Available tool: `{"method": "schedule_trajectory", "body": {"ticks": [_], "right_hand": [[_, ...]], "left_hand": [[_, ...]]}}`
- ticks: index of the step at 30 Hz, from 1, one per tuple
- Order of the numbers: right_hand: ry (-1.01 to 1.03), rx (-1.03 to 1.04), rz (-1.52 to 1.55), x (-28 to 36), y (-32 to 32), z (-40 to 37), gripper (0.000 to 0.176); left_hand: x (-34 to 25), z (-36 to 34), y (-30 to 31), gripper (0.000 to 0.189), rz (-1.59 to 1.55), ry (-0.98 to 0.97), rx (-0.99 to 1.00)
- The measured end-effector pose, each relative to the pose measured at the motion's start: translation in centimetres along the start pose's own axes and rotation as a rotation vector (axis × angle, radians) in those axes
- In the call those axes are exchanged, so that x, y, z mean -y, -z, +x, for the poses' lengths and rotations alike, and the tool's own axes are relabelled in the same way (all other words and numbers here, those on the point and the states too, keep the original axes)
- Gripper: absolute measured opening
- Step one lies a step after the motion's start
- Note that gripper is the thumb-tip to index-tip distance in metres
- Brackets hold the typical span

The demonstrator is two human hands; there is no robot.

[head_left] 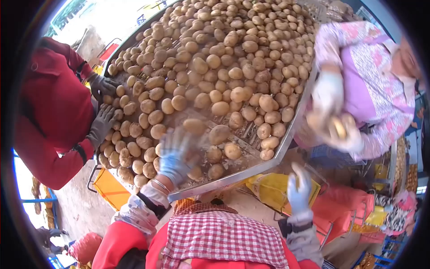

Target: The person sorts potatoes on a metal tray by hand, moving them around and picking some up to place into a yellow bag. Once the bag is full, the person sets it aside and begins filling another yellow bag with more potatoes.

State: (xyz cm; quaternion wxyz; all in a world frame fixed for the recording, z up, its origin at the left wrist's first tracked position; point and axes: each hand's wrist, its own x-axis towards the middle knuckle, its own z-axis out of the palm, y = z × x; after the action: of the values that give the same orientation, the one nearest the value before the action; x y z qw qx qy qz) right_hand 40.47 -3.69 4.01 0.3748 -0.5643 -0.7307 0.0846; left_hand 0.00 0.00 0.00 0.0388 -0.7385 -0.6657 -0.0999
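Many brown potatoes [219,107] lie on a metal-rimmed sorting table [233,178] in front of me. My left hand [176,157], in a pale blue and white glove, reaches over the near edge among the potatoes. Its fingers are spread and blurred by motion; a blurred potato [195,126] is just beyond them. My right hand [299,190], gloved alike, is off the table to the right, above a yellow crate or sack [273,190]. Its fingers are stretched and apart, and nothing shows in them.
A co-worker in red [58,98] rests grey-gloved hands on the table's left edge. At the right, a co-worker in pink and purple [363,85] holds a potato [339,127] in white gloves. An orange container [112,190] stands below left; red sacks [345,210] lie at lower right.
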Motion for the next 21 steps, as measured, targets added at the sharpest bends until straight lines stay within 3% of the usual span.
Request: {"method": "schedule_trajectory", "body": {"ticks": [2,3,5,7,9,11,13,14,16,17,18,21], "right_hand": [[0.023,0.037,-0.018,0.3,-1.3,2.3,0.041],[0.134,-0.054,-0.043,-0.6,-4.3,10.8,0.049],[0.181,-0.105,-0.258,-0.9,-7.4,14.6,0.064],[0.117,-0.069,-0.336,-1.5,-10.0,15.6,0.066],[-0.204,0.076,-0.060,-0.9,-12.9,16.7,0.062],[-0.002,0.127,-0.188,4.1,-14.9,15.1,0.052],[0.149,0.153,-0.125,8.6,-16.4,12.5,0.042],[0.215,0.271,-0.087,10.7,-16.8,11.2,0.039],[0.273,0.441,0.099,12.1,-16.9,8.3,0.034],[0.264,0.491,0.244,11.9,-17.0,7.3,0.032],[0.297,0.406,0.230,11.0,-15.7,8.1,0.028],[0.005,0.019,-0.235,4.8,-14.0,9.9,0.032]], "left_hand": [[1.0,-0.6,1.1,0.073,0.078,0.044,0.070],[3.0,5.7,-1.2,0.073,0.058,0.066,-0.067],[5.4,4.4,-1.4,0.071,0.021,0.231,-0.046],[6.5,1.7,-0.5,0.067,-0.030,0.294,0.040],[7.1,0.4,-0.8,0.067,-0.155,0.319,0.079],[6.3,-0.4,-0.6,0.069,-0.180,0.308,0.002],[2.4,0.6,2.1,0.071,-0.372,0.195,-0.061],[1.2,1.2,2.5,0.071,-0.373,0.201,-0.059],[-0.3,2.4,2.9,0.071,-0.328,-0.076,-0.068],[0.0,2.7,2.1,0.071,-0.334,-0.071,-0.069],[0.6,2.8,0.8,0.071,-0.247,-0.045,-0.019],[3.2,1.5,1.1,0.069,-0.164,-0.031,0.053]]}}
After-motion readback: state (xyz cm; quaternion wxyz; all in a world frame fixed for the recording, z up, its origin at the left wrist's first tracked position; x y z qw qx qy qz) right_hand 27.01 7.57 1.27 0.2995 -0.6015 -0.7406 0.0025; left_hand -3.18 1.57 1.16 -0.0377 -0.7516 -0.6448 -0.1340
